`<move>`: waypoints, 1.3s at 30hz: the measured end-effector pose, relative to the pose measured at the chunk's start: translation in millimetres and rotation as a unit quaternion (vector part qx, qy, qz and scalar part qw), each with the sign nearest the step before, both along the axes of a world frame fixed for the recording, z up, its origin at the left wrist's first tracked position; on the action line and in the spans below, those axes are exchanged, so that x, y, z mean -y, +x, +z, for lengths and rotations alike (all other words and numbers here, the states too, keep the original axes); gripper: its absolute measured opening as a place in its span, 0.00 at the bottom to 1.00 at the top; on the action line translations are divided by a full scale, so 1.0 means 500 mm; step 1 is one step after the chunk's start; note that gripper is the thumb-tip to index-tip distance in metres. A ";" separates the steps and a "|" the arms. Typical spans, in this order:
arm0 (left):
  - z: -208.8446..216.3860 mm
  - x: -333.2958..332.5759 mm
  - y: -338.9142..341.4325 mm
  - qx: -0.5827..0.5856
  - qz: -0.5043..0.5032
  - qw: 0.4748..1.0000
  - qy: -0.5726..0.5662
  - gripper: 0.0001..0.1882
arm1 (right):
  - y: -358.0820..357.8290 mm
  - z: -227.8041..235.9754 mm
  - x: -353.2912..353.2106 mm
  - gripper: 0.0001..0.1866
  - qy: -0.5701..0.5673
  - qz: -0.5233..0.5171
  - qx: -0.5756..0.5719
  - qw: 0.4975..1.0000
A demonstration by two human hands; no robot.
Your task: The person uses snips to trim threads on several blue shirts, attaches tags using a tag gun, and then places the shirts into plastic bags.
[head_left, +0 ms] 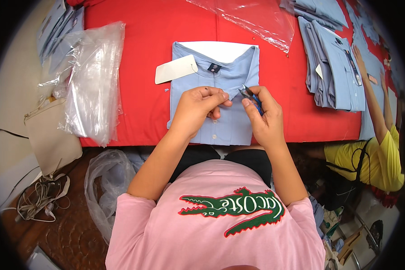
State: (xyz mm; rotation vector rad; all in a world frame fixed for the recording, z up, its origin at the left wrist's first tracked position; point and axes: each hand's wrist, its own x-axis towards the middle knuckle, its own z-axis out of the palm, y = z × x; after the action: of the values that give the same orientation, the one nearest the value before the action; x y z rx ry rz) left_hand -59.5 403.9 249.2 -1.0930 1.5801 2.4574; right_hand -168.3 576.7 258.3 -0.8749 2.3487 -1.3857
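Note:
A folded light-blue shirt [191,96] lies in front of me, its collar opening away from me and a white card or paper behind the neck. A blank white hang tag [175,69] rests across its upper left side. My left hand [200,108] is closed in a pinch over the shirt front, on what looks like a raised edge of its fabric; any loose thread there is too small to tell. In my right hand [266,114] are small blue thread snips [252,96], their metal tips pointing at the fabric beside my left fingertips.
Clear plastic bags [94,81] lie left on the red-covered table [144,108], another clear sheet [256,22] at the far side. Folded blue shirts [333,67] are stacked at right. A person in a yellow top [382,157] reaches over the table there. Cables [45,193] lie lower left.

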 end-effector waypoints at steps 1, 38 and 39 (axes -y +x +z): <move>-0.001 -0.001 0.003 -0.007 0.004 1.000 0.001 0.13 | -0.001 0.003 -0.010 0.12 0.022 0.009 0.033 0.999; -0.062 0.051 0.147 -0.163 0.095 0.855 -0.483 0.08 | -0.099 -0.067 -0.186 0.14 0.126 -0.176 -0.133 0.967; -0.057 0.049 0.154 -0.151 0.070 0.854 -0.494 0.07 | -0.097 -0.077 -0.193 0.13 0.137 -0.160 -0.173 0.962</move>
State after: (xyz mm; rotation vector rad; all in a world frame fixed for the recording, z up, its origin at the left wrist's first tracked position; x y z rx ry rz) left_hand 17.3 379.5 220.7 -0.8642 3.1258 1.8641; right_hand -217.0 673.4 220.0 -0.7266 2.9704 -1.0334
